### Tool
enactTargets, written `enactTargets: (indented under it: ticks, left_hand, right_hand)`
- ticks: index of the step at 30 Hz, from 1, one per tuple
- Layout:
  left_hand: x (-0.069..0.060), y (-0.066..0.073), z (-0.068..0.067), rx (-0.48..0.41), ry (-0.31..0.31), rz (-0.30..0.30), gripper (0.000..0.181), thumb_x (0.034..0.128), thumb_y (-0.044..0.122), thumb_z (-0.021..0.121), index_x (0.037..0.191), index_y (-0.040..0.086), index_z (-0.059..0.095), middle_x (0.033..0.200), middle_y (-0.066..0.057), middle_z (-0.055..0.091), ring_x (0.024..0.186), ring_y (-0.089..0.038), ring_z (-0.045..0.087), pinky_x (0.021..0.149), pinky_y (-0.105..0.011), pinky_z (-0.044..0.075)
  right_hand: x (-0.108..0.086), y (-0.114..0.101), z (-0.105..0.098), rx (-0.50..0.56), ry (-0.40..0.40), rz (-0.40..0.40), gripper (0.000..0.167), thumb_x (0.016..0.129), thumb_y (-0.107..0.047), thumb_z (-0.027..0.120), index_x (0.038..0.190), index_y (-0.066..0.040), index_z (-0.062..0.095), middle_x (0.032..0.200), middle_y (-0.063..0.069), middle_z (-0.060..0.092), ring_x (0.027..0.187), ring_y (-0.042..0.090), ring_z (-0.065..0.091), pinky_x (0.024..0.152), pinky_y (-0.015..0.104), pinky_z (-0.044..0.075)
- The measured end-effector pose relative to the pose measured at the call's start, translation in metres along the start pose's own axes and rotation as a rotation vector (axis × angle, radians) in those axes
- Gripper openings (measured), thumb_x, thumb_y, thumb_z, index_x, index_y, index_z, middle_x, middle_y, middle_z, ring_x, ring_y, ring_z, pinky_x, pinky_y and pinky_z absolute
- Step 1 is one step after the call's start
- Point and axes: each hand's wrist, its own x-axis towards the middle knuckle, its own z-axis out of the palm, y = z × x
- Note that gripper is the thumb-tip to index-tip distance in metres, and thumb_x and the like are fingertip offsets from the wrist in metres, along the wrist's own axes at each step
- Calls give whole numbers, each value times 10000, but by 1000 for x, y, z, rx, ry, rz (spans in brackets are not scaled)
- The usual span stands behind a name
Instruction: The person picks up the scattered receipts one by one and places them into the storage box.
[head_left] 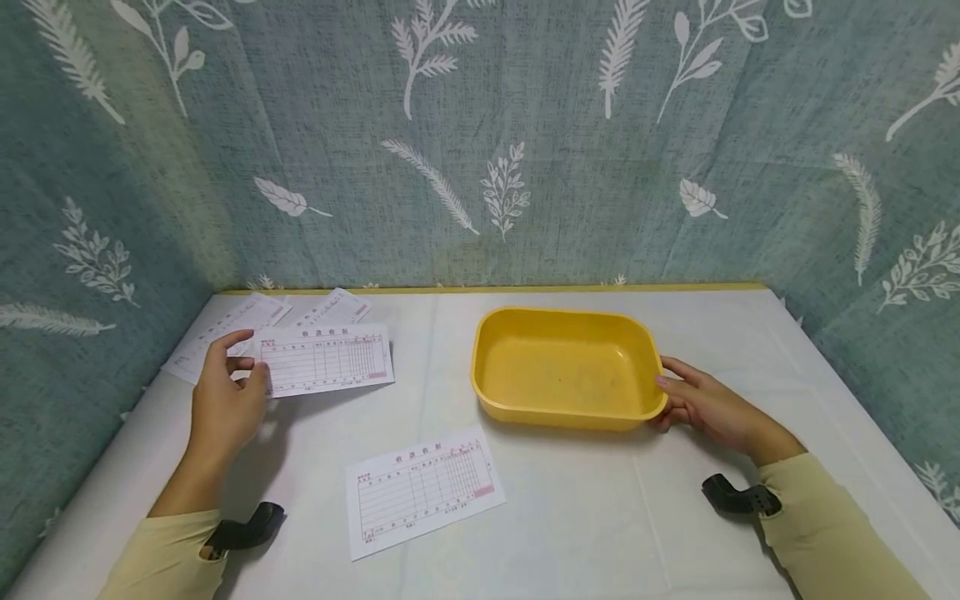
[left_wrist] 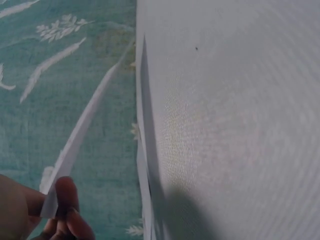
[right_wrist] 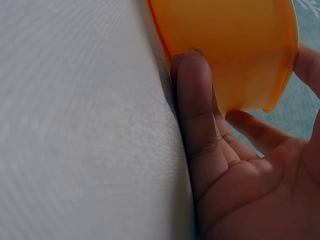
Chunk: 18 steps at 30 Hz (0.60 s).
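Head view: on the bench [head_left: 585, 517], a yellow tub [head_left: 558, 371] is gripped at its right end by the right hand [head_left: 708, 407]; to its left, a paper slip [head_left: 330, 360] is pinched, raised, by the left hand's [head_left: 228, 404] fingers.

A paper form [head_left: 330, 360] hangs from a person's left hand [head_left: 228, 404] above the left side of a table [head_left: 570, 517], with loose forms [head_left: 333, 307] behind it in the far left corner. A single form [head_left: 423, 492] lies nearer the front — ahead and left of a tub [head_left: 566, 408] standing right of centre. The right hand [head_left: 705, 404] is at the tub's right end; a cloth backdrop [head_left: 480, 167] rises behind.
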Motion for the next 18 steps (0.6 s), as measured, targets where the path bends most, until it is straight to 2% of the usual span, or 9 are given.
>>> enactTargets:
  ticks: [6,11,18]
  left_hand:
    - [-1,7,1,-43,53,-19,550,1029,165,466,1551,235,306,1283,-182,557,833,-126,565,581,-112,445]
    - [-3,9,3,-80,41,-11,546,1030,154,470,1547,230,311,1256,-146,546,783,-43,558,597,-105,471]
    - [-9,16,7,-121,80,15,540,1022,125,496,1527,249,347,1157,-41,527,722,-22,556,582,-114,464]
  right_hand:
    - [2,0,-1,-4,-3,-23,666,1095,-302,386,1572,27,57,1031,47,655,847,126,677,770,290,589]
    - [1,2,0,1,-6,-7,669,1095,-293,386,1569,38,50,1008,41,663,839,124,674,773,285,587]
    - [1,5,-1,4,13,6,686,1091,-317,394,1588,8,48,988,38,668,824,123,666,774,285,586]
